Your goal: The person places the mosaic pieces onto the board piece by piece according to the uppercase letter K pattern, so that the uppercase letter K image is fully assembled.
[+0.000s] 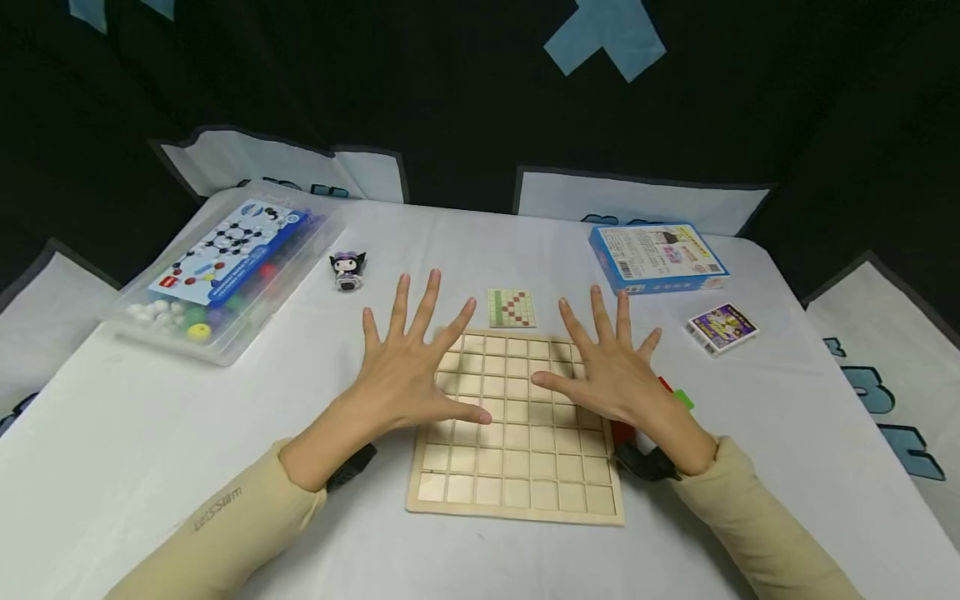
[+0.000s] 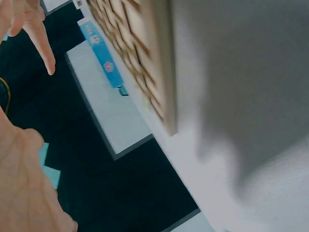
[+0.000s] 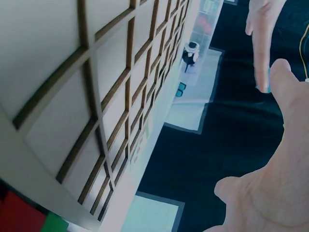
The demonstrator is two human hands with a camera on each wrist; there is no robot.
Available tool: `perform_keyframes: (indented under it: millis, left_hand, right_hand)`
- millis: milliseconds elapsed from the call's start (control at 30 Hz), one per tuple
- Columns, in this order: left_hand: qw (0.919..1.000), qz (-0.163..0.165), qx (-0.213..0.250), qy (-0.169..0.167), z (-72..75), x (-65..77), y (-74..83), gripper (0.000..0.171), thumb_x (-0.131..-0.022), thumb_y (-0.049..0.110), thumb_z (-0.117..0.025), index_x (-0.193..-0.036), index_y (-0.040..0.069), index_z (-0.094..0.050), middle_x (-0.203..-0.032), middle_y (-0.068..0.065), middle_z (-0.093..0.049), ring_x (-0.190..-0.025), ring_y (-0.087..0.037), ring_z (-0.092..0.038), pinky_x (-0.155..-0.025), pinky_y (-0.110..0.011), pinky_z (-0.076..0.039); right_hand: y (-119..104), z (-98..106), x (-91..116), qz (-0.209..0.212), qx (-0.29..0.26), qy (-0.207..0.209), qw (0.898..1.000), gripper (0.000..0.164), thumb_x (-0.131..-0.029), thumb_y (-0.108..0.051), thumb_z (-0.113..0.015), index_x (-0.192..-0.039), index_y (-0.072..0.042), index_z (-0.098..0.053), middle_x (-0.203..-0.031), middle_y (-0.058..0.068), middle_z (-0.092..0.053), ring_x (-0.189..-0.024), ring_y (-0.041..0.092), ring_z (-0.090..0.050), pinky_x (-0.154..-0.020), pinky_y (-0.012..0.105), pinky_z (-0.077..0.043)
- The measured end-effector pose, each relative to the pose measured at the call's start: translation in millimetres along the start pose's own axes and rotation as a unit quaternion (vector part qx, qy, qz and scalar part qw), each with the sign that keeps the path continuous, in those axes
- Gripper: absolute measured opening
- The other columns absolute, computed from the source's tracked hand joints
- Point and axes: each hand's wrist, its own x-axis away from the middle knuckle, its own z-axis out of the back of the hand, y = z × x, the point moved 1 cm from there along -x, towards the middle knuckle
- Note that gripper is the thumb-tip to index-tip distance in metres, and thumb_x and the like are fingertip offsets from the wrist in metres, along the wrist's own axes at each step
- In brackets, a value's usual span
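Observation:
Both hands hover over a light wooden grid board (image 1: 517,492) that lies on the white table. My left hand (image 1: 408,375) spreads its fingers above the board's left side and holds nothing. Above the right side, my right hand (image 1: 611,371) also has its fingers spread, with nothing held. Just beyond the board's far edge lies a small pattern card (image 1: 512,308) with red and green squares. Red and green pieces (image 3: 24,215) sit beside the board's right edge, partly hidden by the right forearm in the head view. The wrist views show both hands raised clear of the board.
A clear plastic case (image 1: 225,333) with coloured balls and a blue-white booklet stands at the left. Near it is a small black-and-white figurine (image 1: 348,271). At the right are a blue box (image 1: 660,258) and a small purple card box (image 1: 722,327). Dark curtain hangs behind.

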Motion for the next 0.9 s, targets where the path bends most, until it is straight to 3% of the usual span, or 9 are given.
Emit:
perform_keyframes:
  millis: [167, 467, 667, 800, 900]
  left_hand:
    - [0.9999, -0.01, -0.01, -0.009, -0.3, -2.1, 3.4, 0.127, -0.055, 0.089, -0.061, -0.154, 0.038, 0.001, -0.154, 0.0, 0.037, -0.141, -0.035, 0.033, -0.104, -0.078, 0.004]
    - [0.9998, -0.015, -0.013, 0.01, 15.0, -2.1, 7.6, 0.127, -0.055, 0.089, -0.061, -0.154, 0.037, 0.0, -0.153, 0.002, 0.038, -0.141, -0.032, 0.035, -0.105, -0.076, 0.008]
    - [0.9998, -0.001, 0.005, 0.017, 20.2, 3.6, 0.2, 0.132, -0.058, 0.087, -0.062, -0.154, 0.032, 0.009, -0.155, 0.002, 0.034, -0.142, -0.027, 0.035, -0.108, -0.074, 0.006]
    - [0.9996, 0.002, 0.022, 0.015, 20.2, 4.1, -11.5, 0.139, -0.058, 0.083, -0.066, -0.153, 0.023, 0.015, -0.157, 0.004, 0.029, -0.145, -0.025, 0.028, -0.11, -0.073, 0.003]
    - [0.9994, -0.003, 0.033, 0.004, 18.4, 0.4, -21.1, 0.142, -0.058, 0.081, -0.068, -0.152, 0.018, 0.018, -0.159, 0.004, 0.025, -0.148, -0.024, 0.022, -0.111, -0.071, 0.0]
  right_hand:
    - [3.4, 1.0, 3.1, -0.011, -0.005, 0.008, 1.0, 0.1, -0.082, -0.079, -0.044, -0.156, -0.028, -0.002, -0.16, 0.016, 0.017, -0.141, 0.047, 0.025, -0.093, 0.086, 0.005]
    - [9.9, 15.9, 9.3, -0.005, -0.025, 0.028, 0.999, 0.098, -0.085, -0.076, -0.042, -0.156, -0.026, 0.003, -0.158, 0.012, 0.026, -0.14, 0.042, 0.031, -0.094, 0.085, 0.008]
    - [35.0, 42.5, 11.9, 0.016, -0.057, 0.003, 0.998, 0.097, -0.087, -0.065, -0.052, -0.155, -0.028, 0.007, -0.158, 0.006, 0.027, -0.145, 0.042, 0.021, -0.102, 0.08, -0.005]
    - [60.7, 57.0, 9.5, 0.029, -0.078, -0.031, 0.996, 0.097, -0.088, -0.055, -0.06, -0.156, -0.027, 0.004, -0.161, 0.013, 0.016, -0.147, 0.044, 0.006, -0.104, 0.076, -0.017]
    - [78.2, 57.9, 3.6, 0.058, -0.088, -0.046, 0.993, 0.093, -0.088, -0.046, -0.065, -0.156, -0.017, -0.01, -0.162, 0.019, -0.006, -0.146, 0.045, -0.011, -0.108, 0.07, -0.022]
